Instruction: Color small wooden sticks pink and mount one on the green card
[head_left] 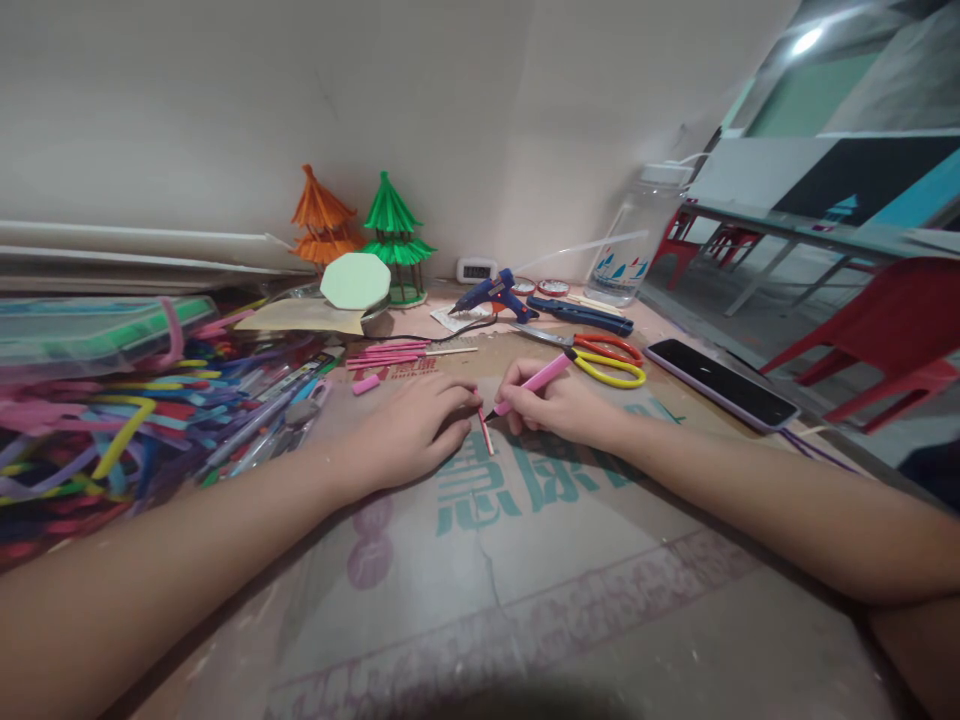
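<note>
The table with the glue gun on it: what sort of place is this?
Probably a craft workspace, though whether home or workshop I can't tell: the blue glue gun, the scissors and the green tiered-roof model suggest it.

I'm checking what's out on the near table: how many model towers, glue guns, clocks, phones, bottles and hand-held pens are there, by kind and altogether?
Towers: 2, an orange tower and a green tower
Glue gun: 1
Clock: 1
Phone: 1
Bottle: 1
Pen: 1, in the right hand
Total: 7
</note>
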